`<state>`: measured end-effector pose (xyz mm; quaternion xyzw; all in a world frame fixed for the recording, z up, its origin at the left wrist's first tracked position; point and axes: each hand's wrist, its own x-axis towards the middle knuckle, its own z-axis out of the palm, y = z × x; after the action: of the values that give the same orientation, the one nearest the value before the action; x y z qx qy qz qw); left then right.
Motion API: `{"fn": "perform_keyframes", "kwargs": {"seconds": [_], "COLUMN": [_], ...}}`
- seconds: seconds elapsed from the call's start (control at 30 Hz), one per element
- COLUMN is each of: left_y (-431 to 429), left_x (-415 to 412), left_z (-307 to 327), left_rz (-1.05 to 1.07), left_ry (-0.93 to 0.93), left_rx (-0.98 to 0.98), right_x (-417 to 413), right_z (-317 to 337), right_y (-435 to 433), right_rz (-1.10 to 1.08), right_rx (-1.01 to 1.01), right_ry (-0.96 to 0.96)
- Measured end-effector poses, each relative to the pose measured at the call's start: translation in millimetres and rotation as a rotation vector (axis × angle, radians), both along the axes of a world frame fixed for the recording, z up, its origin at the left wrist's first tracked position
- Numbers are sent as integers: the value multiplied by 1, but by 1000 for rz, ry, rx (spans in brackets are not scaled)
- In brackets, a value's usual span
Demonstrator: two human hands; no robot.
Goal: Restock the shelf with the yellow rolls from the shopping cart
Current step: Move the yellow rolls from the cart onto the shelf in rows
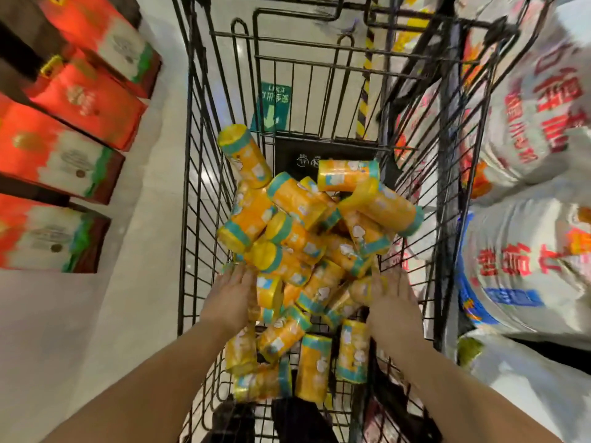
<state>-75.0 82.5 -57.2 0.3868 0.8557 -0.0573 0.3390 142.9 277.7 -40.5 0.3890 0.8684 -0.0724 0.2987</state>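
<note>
Several yellow rolls (pixel 307 238) with teal bands lie heaped in a black wire shopping cart (pixel 204 174). Both my arms reach down into the cart. My left hand (pixel 228 298) lies flat against the left side of the heap, fingers straight. On the heap's right side is my right hand (pixel 391 302), fingers spread over a roll. More rolls (pixel 315 367) lie loose on the cart floor between my forearms. The fingertips are blurred, so I cannot see a firm grasp.
Red and white boxes (pixel 64 167) line the floor to the left of the cart. Large white sacks (pixel 527 266) with red lettering are stacked close against the cart's right side. A pale floor (pixel 128 282) runs along the left.
</note>
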Motion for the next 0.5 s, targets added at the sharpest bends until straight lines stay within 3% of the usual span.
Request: {"fn": "perform_keyframes", "kwargs": {"seconds": [0.1,0.3,0.5], "left_y": [9,18,10], "left_x": [-1,-6,-1], "left_z": [-11,-11,2], "left_rz": [-37,-86,-78], "left_ry": [41,95,93], "left_rx": [-35,-46,-70], "right_x": [-1,3,5], "right_z": [-6,-23,-7], "right_y": [1,1,-4], "right_rz": [-14,11,-21], "right_rx": [0,136,36], "right_ry": [-102,67,121]}}
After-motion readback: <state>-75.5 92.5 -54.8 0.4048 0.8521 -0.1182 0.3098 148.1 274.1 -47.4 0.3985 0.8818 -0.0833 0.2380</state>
